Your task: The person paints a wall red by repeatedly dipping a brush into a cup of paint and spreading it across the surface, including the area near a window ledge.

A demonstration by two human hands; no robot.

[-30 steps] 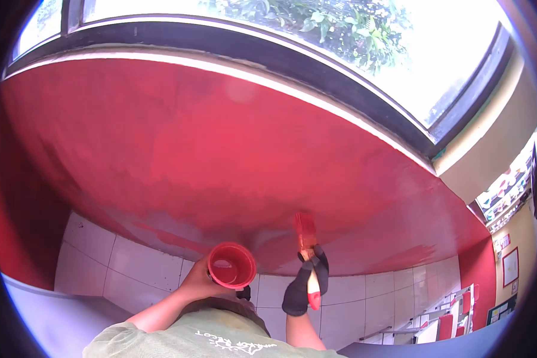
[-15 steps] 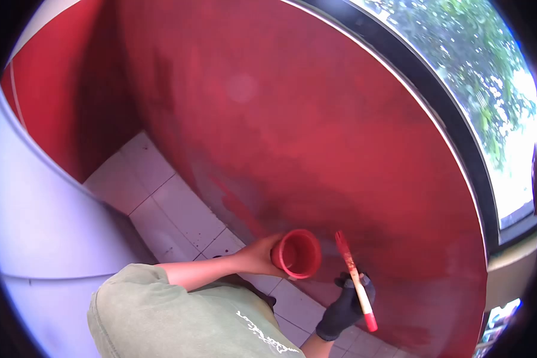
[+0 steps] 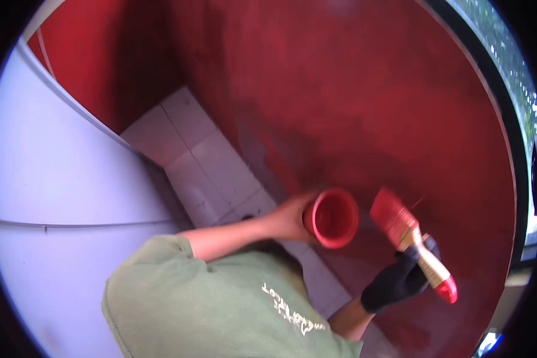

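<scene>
Brush [image 3: 410,237] now broadside, bristles [image 3: 391,210] up-left of the right hand [image 3: 400,283] snug around its handle [image 3: 434,267]

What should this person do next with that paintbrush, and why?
Probably swing the paintbrush across to the red cup and dip its bristles: the gloved right hand holds the brush with its bristle end nearest the cup, the left hand holds the cup, and the red wall shows pale patches.
</scene>
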